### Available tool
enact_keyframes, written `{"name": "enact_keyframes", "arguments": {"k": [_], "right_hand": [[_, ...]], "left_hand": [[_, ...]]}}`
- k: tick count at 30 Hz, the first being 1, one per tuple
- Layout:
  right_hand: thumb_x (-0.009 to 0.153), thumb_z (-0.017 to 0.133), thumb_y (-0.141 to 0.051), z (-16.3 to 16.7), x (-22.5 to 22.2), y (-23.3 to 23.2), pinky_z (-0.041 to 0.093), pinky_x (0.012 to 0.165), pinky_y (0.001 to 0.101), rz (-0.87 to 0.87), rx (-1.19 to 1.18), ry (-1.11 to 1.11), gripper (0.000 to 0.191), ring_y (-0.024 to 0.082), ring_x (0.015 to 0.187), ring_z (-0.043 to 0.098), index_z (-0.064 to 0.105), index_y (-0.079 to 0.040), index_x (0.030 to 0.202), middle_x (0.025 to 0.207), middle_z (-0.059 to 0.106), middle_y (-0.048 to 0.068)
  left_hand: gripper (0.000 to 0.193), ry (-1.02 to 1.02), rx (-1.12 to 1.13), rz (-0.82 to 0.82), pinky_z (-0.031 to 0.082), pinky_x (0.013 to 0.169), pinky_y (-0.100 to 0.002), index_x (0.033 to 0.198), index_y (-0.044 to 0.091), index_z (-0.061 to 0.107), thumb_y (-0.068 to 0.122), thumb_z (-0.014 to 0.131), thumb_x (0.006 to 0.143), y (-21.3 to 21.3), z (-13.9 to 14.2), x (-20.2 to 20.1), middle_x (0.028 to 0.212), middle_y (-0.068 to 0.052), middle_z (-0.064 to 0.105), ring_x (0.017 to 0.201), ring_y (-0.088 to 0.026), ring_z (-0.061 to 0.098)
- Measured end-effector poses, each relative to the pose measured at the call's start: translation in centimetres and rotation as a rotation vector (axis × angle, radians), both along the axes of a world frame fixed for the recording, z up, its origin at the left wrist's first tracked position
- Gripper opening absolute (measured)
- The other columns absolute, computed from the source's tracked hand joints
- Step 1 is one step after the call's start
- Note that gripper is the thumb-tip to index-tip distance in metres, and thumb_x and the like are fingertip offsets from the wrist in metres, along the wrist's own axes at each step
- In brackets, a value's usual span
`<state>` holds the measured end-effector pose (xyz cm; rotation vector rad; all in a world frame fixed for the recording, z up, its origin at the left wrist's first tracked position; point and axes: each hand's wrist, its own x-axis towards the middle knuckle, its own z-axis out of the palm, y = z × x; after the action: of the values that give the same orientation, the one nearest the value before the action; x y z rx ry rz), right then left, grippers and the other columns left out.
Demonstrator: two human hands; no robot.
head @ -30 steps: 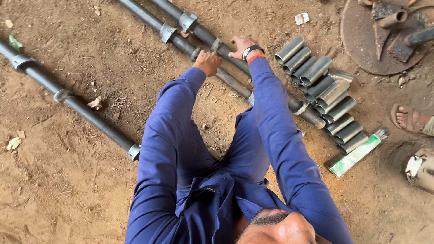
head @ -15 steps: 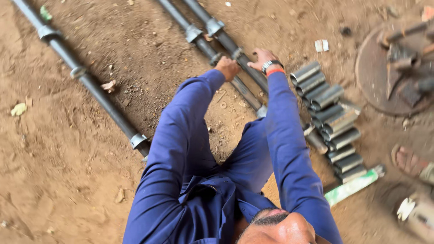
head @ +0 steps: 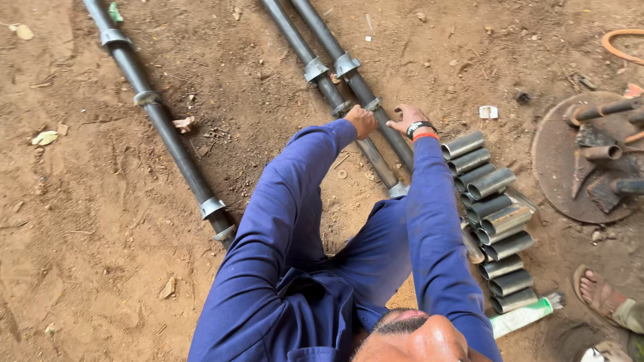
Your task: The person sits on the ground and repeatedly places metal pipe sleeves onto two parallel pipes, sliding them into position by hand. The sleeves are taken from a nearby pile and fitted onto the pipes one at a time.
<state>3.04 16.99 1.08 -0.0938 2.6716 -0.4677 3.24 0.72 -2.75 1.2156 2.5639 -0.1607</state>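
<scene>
Two long dark steel pipes, the left pipe [head: 290,32] and the right pipe [head: 318,30], lie side by side on the dirt, each with a grey collar. My left hand [head: 363,121] is curled on the left pipe just below a small collar. A little to its right, my right hand [head: 406,116], wearing a watch and an orange band, rests with fingers spread on the right pipe. Both blue sleeves reach forward from my body at the bottom of the view.
A third long collared pipe [head: 168,137] lies to the left. Several short metal tube pieces [head: 495,218] are lined up on the right, beside a green and white tube [head: 522,317]. A round rusty plate [head: 553,184] holds tools. Another person's sandalled foot [head: 604,295] is at lower right.
The view has shifted, so the pipes sit further right and lower in the picture. Both hands stay at about the same spot on the two pipes.
</scene>
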Motion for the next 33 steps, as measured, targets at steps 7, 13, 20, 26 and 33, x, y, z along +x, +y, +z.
{"name": "enact_keyframes", "arguments": {"k": [7, 13, 20, 26, 33], "right_hand": [[0.079, 0.084, -0.047, 1.3, 0.6, -0.9, 0.053, 0.096, 0.0452, -0.011, 0.034, -0.001, 0.064, 0.033, 0.11, 0.068, 0.067, -0.011, 0.129, 0.113, 0.075, 0.014], [0.078, 0.084, -0.048, 2.6, 0.9, -1.4, 0.053, 0.096, 0.0455, -0.01, 0.022, -0.002, 0.067, 0.033, 0.109, 0.068, 0.066, -0.011, 0.132, 0.113, 0.075, 0.013], [0.075, 0.085, -0.048, 3.4, 0.8, -1.1, 0.051, 0.098, 0.0463, 0.041, -0.059, 0.066, 0.068, 0.035, 0.115, 0.065, 0.065, -0.01, 0.128, 0.123, 0.07, 0.016], [0.076, 0.084, -0.048, 3.3, 1.3, 0.5, 0.051, 0.097, 0.0499, 0.028, -0.085, 0.107, 0.063, 0.039, 0.114, 0.064, 0.066, -0.01, 0.124, 0.12, 0.069, 0.02], [0.075, 0.082, -0.045, 3.9, 2.3, 2.3, 0.053, 0.094, 0.0505, -0.04, 0.009, 0.073, 0.052, 0.037, 0.111, 0.067, 0.069, -0.012, 0.113, 0.114, 0.071, 0.016]], "left_hand": [[0.018, 0.011, 0.021, -0.007, 0.047, 0.071, -0.04, 0.107, 0.021, 0.074, 0.02, 0.062, 0.093, -0.1, -0.2, 0.0, 0.098, -0.001, 0.073, 0.089, -0.02, 0.071], [0.02, -0.013, 0.011, 0.013, 0.048, 0.074, -0.041, 0.109, 0.023, 0.074, 0.018, 0.059, 0.097, 0.0, 0.4, 0.0, 0.099, -0.001, 0.075, 0.09, -0.02, 0.072], [0.017, 0.049, 0.039, -0.005, 0.05, 0.074, -0.041, 0.104, 0.019, 0.074, 0.02, 0.059, 0.095, 0.4, 0.7, 0.0, 0.1, -0.004, 0.075, 0.09, -0.021, 0.072], [0.025, -0.067, 0.112, -0.009, 0.053, 0.084, -0.045, 0.11, 0.013, 0.07, 0.02, 0.067, 0.087, 1.1, 1.2, -0.3, 0.109, -0.012, 0.074, 0.101, -0.028, 0.072], [0.048, -0.12, 0.015, -0.042, 0.049, 0.096, -0.052, 0.129, 0.019, 0.063, 0.038, 0.077, 0.086, 1.8, -0.2, -0.3, 0.125, -0.011, 0.068, 0.117, -0.031, 0.065]]}}
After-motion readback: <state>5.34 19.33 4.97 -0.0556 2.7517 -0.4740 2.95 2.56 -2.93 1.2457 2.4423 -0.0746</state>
